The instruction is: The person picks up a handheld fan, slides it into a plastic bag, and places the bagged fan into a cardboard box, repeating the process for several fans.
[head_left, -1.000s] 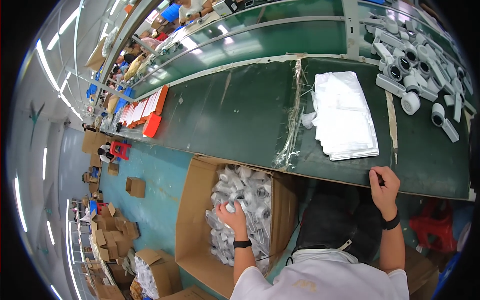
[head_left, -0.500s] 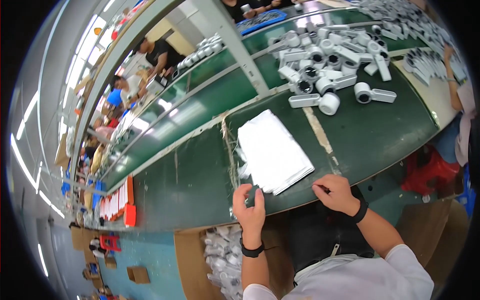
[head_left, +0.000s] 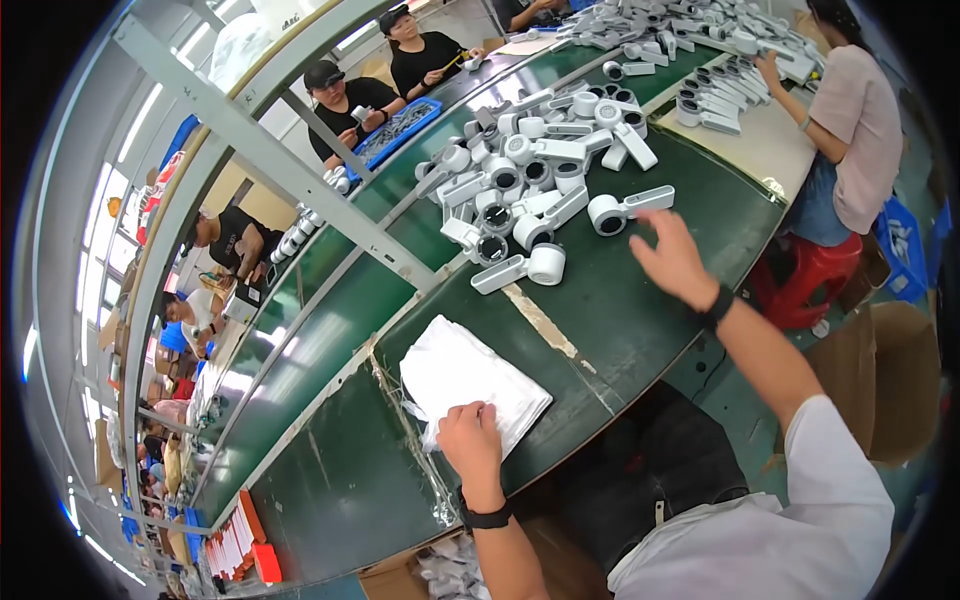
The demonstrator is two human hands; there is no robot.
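My left hand [head_left: 470, 447] rests over the near left corner of a stack of thin white bags [head_left: 470, 378], fingers curled together. Whether they pinch a bag there I cannot make out. My right hand [head_left: 677, 262] reaches over the green bench, open with fingers stretched. It is closest to a white handheld device with a round head and flat handle [head_left: 609, 215], its fingertips just short of the handle. Another such device [head_left: 546, 264] lies to the left, at the near edge of a big heap of the same kind [head_left: 537, 174].
A metal frame post [head_left: 290, 160] rises at the left of the heap. Co-workers sit across the belt, near a blue tray [head_left: 398, 132]; another person [head_left: 856, 125] works at the right beside rows of devices [head_left: 722, 90]. Cardboard boxes [head_left: 870, 375] stand below the bench.
The view has swung to the right. My right hand has moved from the bench's near edge out toward the devices and opened. My left hand has moved onto the bag stack, its fingers closing.
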